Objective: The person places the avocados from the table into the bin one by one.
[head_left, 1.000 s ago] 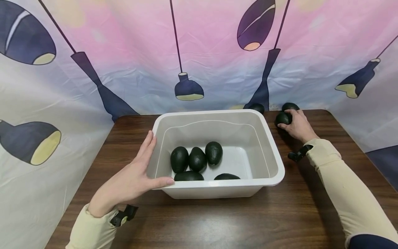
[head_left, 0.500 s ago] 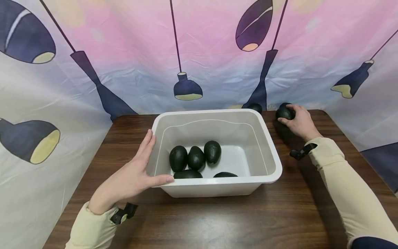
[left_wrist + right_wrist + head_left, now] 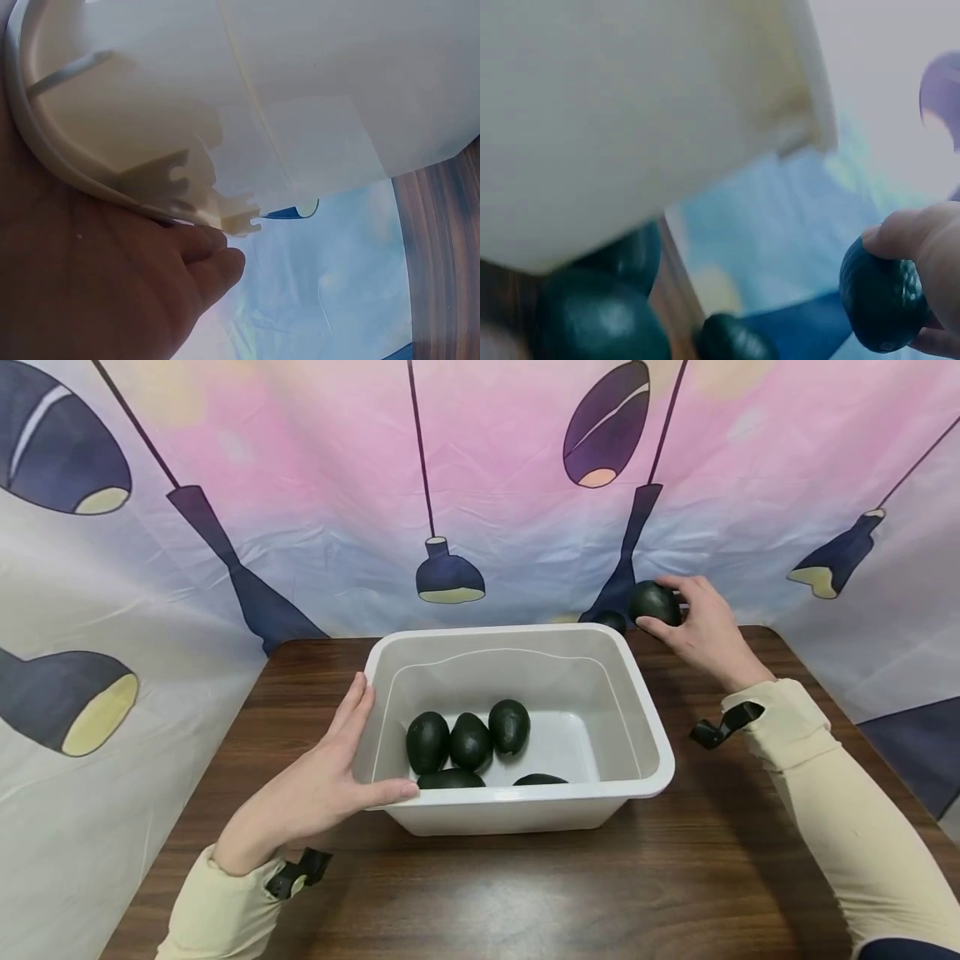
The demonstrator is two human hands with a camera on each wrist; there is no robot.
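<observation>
My right hand (image 3: 703, 631) pinches a dark green avocado (image 3: 655, 602) between thumb and fingers, raised above the table's back edge, right of the bin. The right wrist view shows the same avocado (image 3: 879, 300) in the fingers, against the backdrop. My left hand (image 3: 311, 789) rests at the near left corner of the white plastic bin (image 3: 517, 797), its thumb on the front rim and its straight fingers along the left side. In the left wrist view, the fingers (image 3: 217, 274) lie against the rim. Several avocados (image 3: 471, 742) lie in the bin, two of them partly hidden by the front wall.
Behind the bin's right back corner, another avocado (image 3: 611, 621) is partly hidden. The right wrist view shows avocados (image 3: 600, 319) on the wooden table (image 3: 525, 893) beside the bin. A printed cloth backdrop (image 3: 337, 577) hangs right behind the table.
My right hand has gripped an avocado at the table's back right and lifted it up and to the left, toward the bin. The left hand has stayed at the bin's corner.
</observation>
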